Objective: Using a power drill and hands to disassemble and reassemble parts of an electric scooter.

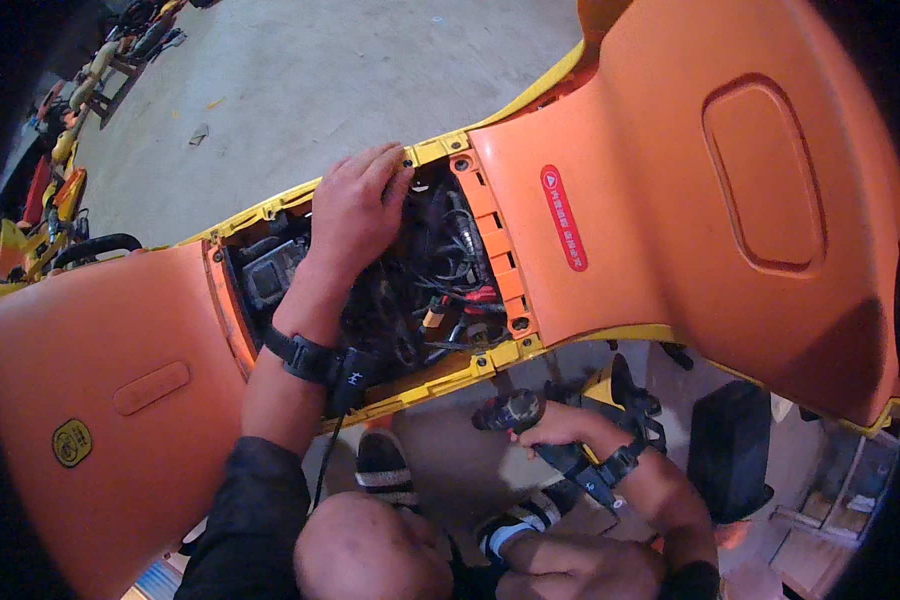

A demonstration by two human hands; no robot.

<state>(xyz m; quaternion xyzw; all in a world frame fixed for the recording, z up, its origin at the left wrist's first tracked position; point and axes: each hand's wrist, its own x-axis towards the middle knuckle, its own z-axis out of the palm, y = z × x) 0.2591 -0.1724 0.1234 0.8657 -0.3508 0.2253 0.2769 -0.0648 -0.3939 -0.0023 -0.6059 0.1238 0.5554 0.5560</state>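
Observation:
My left hand (pixel 358 210) reaches across the open bay of an orange scooter body. Its fingers are bent at the far yellow frame rim (pixel 438 150), beside a fastening point, with the thumb just inside the bay. Anything small between those fingertips is hidden. Below the near rim, my right hand (pixel 558 426) is wrapped round a dark cordless drill (pixel 510 410), its front end pointing left. Inside the bay lie dark cables (pixel 455 250), a grey boxy unit (pixel 268 275) and an orange-yellow connector (pixel 434 313).
An orange panel with a red label (pixel 564 218) spans the right side; another orange panel (pixel 120 340) covers the left. A black box-shaped part (pixel 730 445) stands at the lower right, near wooden shelving (pixel 840 490). Assorted parts (pixel 65 205) are piled at the far left.

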